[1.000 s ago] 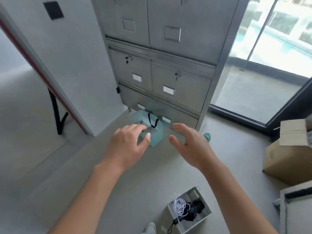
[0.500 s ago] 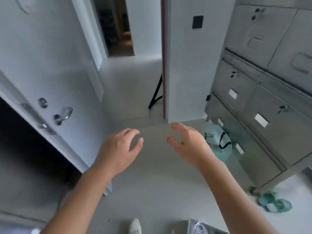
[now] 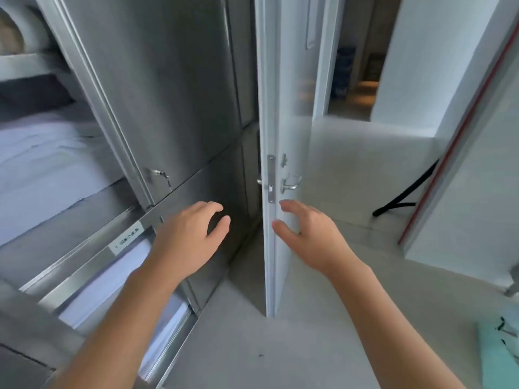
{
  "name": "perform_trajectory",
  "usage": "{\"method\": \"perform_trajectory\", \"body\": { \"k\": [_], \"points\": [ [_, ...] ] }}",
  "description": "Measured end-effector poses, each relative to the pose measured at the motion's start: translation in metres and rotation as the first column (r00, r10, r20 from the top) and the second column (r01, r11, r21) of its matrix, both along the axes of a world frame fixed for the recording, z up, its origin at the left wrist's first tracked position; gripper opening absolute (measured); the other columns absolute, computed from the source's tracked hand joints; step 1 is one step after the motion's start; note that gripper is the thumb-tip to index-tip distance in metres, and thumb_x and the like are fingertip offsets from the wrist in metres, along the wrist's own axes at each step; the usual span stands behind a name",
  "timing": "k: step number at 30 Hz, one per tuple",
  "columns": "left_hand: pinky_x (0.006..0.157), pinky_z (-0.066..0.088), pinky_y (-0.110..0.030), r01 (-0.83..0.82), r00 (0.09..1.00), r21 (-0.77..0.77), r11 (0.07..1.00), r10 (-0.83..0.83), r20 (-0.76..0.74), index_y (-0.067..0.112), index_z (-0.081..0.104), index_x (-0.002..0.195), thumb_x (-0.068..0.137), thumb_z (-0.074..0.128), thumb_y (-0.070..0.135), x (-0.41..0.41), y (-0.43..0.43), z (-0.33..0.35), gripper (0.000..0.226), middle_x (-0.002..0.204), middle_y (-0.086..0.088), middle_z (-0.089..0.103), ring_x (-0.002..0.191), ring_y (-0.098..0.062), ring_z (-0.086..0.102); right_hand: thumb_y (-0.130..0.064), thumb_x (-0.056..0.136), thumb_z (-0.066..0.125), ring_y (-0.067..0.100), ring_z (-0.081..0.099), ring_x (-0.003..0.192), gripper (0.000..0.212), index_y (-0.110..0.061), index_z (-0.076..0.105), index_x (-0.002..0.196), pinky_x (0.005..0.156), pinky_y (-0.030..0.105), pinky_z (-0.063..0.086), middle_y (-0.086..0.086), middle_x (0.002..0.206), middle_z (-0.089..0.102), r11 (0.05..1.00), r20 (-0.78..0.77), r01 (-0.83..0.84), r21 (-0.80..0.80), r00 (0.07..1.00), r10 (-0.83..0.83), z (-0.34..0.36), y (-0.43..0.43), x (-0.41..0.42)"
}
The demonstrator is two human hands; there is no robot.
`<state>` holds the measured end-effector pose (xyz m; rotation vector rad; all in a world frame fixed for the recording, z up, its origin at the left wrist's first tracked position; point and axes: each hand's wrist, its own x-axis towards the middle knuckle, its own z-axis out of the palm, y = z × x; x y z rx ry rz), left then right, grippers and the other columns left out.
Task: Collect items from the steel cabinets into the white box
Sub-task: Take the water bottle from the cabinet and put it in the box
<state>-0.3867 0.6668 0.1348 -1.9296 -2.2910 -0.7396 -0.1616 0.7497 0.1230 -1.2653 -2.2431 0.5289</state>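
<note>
While my left hand point(image 3: 188, 240) and right hand point(image 3: 311, 237) hover loosely open, holding nothing, a steel cabinet point(image 3: 174, 80) stands left of a white door point(image 3: 269, 108) ajar over grey floor point(image 3: 280, 346).

Turned further left, now facing a second steel cabinet point(image 3: 174, 94) beside the white door point(image 3: 292, 108) — teal bag point(image 3: 497, 357) at far lower right.

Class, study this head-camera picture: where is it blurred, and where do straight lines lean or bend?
Head view: motion blur smears the white stacks at the left; the drawer label is too soft to read; wide-angle distortion makes the steel cabinet and white door lean; the left hand and right hand look sharper.
</note>
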Motion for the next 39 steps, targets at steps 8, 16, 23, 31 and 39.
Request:
{"method": "perform_trajectory", "body": {
  "k": [8, 16, 23, 31, 39],
  "points": [
    [0.081, 0.047, -0.034, -0.24, 0.971, 0.022, 0.97, 0.24, -0.008, 0.025, 0.063, 0.121, 0.092, 0.039, 0.054, -0.111, -0.06, 0.01, 0.047, 0.115, 0.004, 0.069, 0.1, -0.024, 0.064, -0.05, 0.099, 0.052, 0.016, 0.053, 0.13, 0.054, -0.023, 0.05, 0.145, 0.103, 0.035, 0.046, -0.007, 0.139, 0.061, 0.966, -0.006, -0.26, -0.005, 0.966, 0.26, 0.002, -0.012, -0.137],
    [0.088, 0.051, -0.04, -0.487, 0.871, -0.031, 0.873, 0.488, 0.052, 0.029, 0.061, 0.118, 0.09, 0.036, 0.057, -0.162, -0.104, -0.003, 0.047, 0.117, 0.008, 0.067, 0.104, -0.022, 0.065, -0.05, 0.097, 0.054, 0.024, 0.057, 0.124, 0.051, -0.023, 0.053, 0.14, 0.101, 0.038, 0.047, -0.001, 0.133, 0.066, 0.863, -0.002, -0.505, -0.018, 0.863, 0.505, -0.002, -0.001, -0.228],
    [0.089, 0.051, -0.04, -0.621, 0.783, 0.035, 0.783, 0.617, 0.079, 0.031, 0.06, 0.121, 0.092, 0.038, 0.059, -0.176, -0.109, 0.035, 0.045, 0.12, 0.008, 0.065, 0.106, -0.021, 0.063, -0.05, 0.097, 0.055, 0.019, 0.057, 0.126, 0.052, -0.026, 0.051, 0.143, 0.102, 0.035, 0.045, -0.006, 0.138, 0.063, 0.75, -0.043, -0.662, 0.015, 0.749, 0.662, 0.03, 0.013, -0.279],
    [0.092, 0.05, -0.036, -0.639, 0.766, 0.169, 0.75, 0.641, 0.05, 0.036, 0.058, 0.125, 0.093, 0.039, 0.062, -0.207, -0.086, 0.123, 0.045, 0.121, 0.014, 0.064, 0.108, -0.008, 0.061, -0.05, 0.097, 0.056, 0.019, 0.057, 0.13, 0.055, -0.025, 0.05, 0.146, 0.106, 0.034, 0.045, -0.008, 0.141, 0.061, 0.654, -0.072, -0.722, 0.227, 0.658, 0.75, 0.121, 0.045, -0.318],
    [0.085, 0.05, -0.035, -0.599, 0.775, 0.233, 0.766, 0.628, -0.074, 0.029, 0.062, 0.118, 0.097, 0.044, 0.052, -0.24, -0.067, 0.186, 0.036, 0.109, 0.01, 0.066, 0.099, -0.015, 0.062, -0.048, 0.096, 0.059, 0.019, 0.058, 0.128, 0.056, -0.021, 0.051, 0.144, 0.105, 0.036, 0.046, -0.005, 0.14, 0.063, 0.633, -0.08, -0.684, 0.364, 0.654, 0.753, 0.195, 0.069, -0.358]
  ]
}}
